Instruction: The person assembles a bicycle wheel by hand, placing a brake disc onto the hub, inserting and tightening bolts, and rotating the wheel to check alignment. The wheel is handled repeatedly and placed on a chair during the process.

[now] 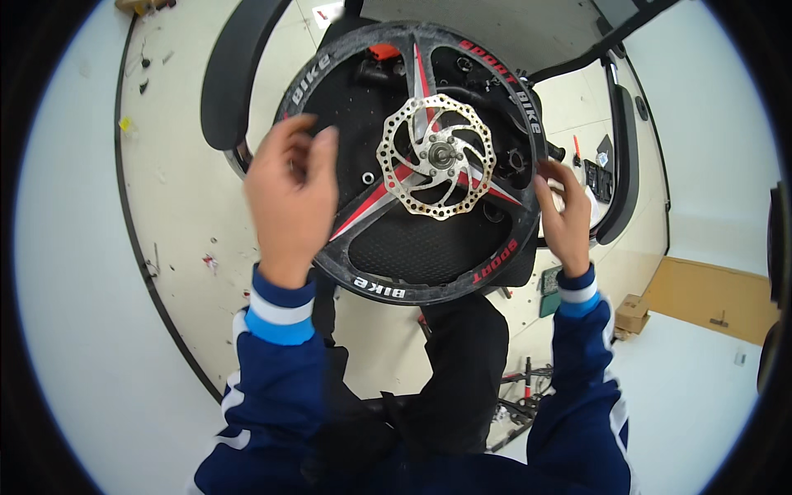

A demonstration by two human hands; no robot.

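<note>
A black three-spoke bicycle wheel [375,292] with red and white markings lies flat over a black chair seat in front of me. At its centre sits a silver brake disc [436,208] with a wavy, drilled rim, bolted around the hub axle [442,154]. My left hand [293,190], slightly blurred, hovers over the left rim, thumb and fingers apart with nothing between them. My right hand [567,210] has its bent fingers and thumb at the right rim, seemingly gripping it. Through the spokes, a small metal ring [368,177] shows on the seat [412,247].
Dark tubular parts [462,95] and an orange-red piece [383,52] lie beneath the wheel. Chair armrests [227,78] flank it. On the right are a black tool case [599,181], a cardboard box [632,314] and bike parts [528,388]. Small litter dots the floor.
</note>
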